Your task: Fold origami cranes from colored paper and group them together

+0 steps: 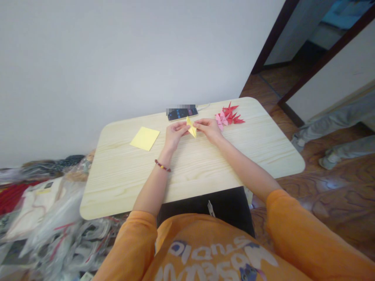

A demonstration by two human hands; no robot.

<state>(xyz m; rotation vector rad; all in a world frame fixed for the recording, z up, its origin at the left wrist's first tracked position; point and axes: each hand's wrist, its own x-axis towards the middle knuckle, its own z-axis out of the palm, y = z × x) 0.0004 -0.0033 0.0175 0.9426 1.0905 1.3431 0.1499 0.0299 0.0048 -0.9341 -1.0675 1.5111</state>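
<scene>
A small piece of folded yellow origami paper (191,128), diamond-shaped with a crease down its middle, is held up over the table between both hands. My left hand (175,132) pinches its left side with thumb and fingers. On the opposite edge, my right hand (208,128) grips the paper the same way. A flat yellow paper square (145,138) lies to the left of my left hand. Just beyond my right hand sit red folded-paper cranes (233,115) and a pink folded-paper piece (222,119), close together.
The pale wooden table (117,175) has rounded corners and stands by a white wall (117,58). A phone (183,113) lies at its back edge. Plastic-wrapped goods (58,218) are piled at the left. Another person's legs (331,117) show at the right, near a doorway.
</scene>
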